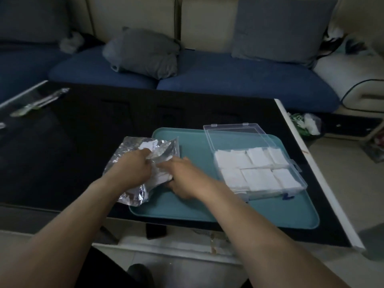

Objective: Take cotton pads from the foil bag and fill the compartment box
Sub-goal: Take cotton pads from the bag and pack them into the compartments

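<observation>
1. Head view, dim light. The foil bag (pixel 133 163) lies crumpled on the black table (pixel 83 142), its right part overlapping the left edge of the teal tray (pixel 187 210). A white label shows near the bag's top.

2. Left hand (pixel 135 167) rests on the bag's upper face, fingers curled and gripping the foil near its mouth — the foil bunches under the fingertips.

3. Right hand (pixel 182 179) sits just right of the left, at the bag's opening over the tray. Fingers are curled round a small stack of white cotton pads (pixel 164 176) that shows between the two hands, partly inside the bag. The thumb is hidden; how many pads it holds cannot be told.

4. The compartment box (pixel 257 169), clear plastic, stands on the right half of the tray, well apart from both hands. Its lid (pixel 234 136) is swung open and lies flat behind it. White pads fill the visible compartments in two rows — pads sit level with or slightly over the dividers, so the exact compartment count is unclear.

5. Behind the table: a blue sofa (pixel 228 80) with a grey cushion (pixel 143 53) on its seat. A clear plastic wrapper (pixel 39 102) lies at the table's far left. A bin with a white bag (pixel 307 125) stands on the floor to the right of the table.
</observation>
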`<control>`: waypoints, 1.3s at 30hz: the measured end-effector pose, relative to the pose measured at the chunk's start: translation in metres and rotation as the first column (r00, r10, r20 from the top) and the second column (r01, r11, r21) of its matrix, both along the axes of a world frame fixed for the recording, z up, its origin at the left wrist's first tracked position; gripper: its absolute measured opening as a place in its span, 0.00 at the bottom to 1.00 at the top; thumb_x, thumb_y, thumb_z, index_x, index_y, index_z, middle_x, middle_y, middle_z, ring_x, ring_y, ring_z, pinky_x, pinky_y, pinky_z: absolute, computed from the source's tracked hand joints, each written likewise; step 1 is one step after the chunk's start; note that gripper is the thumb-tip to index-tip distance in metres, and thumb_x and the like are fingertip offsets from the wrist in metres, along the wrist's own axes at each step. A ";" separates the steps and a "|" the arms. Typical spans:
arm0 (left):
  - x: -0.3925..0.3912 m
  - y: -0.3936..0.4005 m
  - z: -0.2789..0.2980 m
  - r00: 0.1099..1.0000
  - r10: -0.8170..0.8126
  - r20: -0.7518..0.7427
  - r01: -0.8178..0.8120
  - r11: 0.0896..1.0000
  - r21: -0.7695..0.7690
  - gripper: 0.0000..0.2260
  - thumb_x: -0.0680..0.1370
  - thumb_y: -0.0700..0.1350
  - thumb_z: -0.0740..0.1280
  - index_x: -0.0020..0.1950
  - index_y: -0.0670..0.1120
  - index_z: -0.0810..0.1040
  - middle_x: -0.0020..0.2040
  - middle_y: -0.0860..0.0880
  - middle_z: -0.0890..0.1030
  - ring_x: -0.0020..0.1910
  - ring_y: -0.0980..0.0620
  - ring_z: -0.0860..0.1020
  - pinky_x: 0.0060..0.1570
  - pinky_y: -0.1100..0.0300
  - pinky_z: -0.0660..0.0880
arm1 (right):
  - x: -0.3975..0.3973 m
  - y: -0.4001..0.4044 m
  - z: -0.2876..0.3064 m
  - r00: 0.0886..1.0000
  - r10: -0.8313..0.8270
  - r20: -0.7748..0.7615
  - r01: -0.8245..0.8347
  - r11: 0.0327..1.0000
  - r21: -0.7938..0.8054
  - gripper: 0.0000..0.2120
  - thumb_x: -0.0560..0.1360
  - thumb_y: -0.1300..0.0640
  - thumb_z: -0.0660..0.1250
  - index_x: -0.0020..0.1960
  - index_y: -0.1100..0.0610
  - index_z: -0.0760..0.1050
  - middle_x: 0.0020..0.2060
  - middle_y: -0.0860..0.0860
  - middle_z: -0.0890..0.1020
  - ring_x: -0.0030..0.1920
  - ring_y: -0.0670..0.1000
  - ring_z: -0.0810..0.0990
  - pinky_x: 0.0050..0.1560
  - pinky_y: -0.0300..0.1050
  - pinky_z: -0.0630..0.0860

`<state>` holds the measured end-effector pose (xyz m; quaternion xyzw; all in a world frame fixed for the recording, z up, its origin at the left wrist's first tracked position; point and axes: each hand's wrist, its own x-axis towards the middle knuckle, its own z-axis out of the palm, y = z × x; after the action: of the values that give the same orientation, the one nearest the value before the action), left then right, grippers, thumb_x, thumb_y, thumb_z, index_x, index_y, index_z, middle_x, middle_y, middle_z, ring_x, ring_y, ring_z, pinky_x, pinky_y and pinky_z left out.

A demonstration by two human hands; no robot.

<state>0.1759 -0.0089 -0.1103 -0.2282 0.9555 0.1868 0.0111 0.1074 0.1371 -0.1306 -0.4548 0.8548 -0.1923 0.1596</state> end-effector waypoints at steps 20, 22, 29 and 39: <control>0.003 0.004 0.005 0.969 -0.178 0.174 0.180 0.984 0.005 0.04 0.83 0.47 0.56 0.50 0.49 0.67 0.52 0.44 0.71 0.69 0.40 0.64 0.63 0.47 0.65 | -0.009 -0.001 -0.001 0.997 0.035 -0.063 -0.029 0.996 0.089 0.32 0.73 0.50 0.76 0.74 0.49 0.70 0.72 0.50 0.71 0.72 0.54 0.67 0.71 0.51 0.66; 0.003 0.004 0.006 0.972 -0.161 0.172 0.165 0.986 -0.008 0.04 0.83 0.44 0.57 0.52 0.47 0.69 0.53 0.43 0.73 0.67 0.41 0.66 0.61 0.50 0.65 | -0.009 -0.003 -0.002 0.990 0.039 -0.133 -0.027 0.996 0.087 0.29 0.74 0.52 0.75 0.73 0.47 0.70 0.71 0.50 0.74 0.71 0.54 0.68 0.67 0.53 0.67; -0.001 0.001 0.004 0.987 -0.084 0.137 0.094 0.993 -0.065 0.07 0.81 0.42 0.58 0.54 0.42 0.74 0.58 0.40 0.77 0.60 0.42 0.73 0.53 0.54 0.69 | 0.004 -0.002 -0.006 0.965 0.108 -0.238 -0.112 0.994 -0.006 0.12 0.74 0.63 0.67 0.52 0.50 0.83 0.51 0.51 0.82 0.54 0.56 0.80 0.48 0.50 0.77; -0.009 0.026 0.016 0.887 -0.027 -0.460 0.137 0.969 0.207 0.17 0.82 0.56 0.61 0.63 0.46 0.78 0.57 0.49 0.79 0.59 0.49 0.75 0.60 0.50 0.72 | -0.034 0.067 0.029 0.772 -0.186 0.607 0.459 0.824 -0.331 0.07 0.75 0.62 0.75 0.52 0.62 0.83 0.37 0.52 0.83 0.32 0.46 0.78 0.31 0.40 0.73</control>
<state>0.1665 0.0175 -0.0941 -0.1344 0.9116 0.3455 -0.1776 0.0733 0.2045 -0.1011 -0.2456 0.7676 -0.5372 0.2488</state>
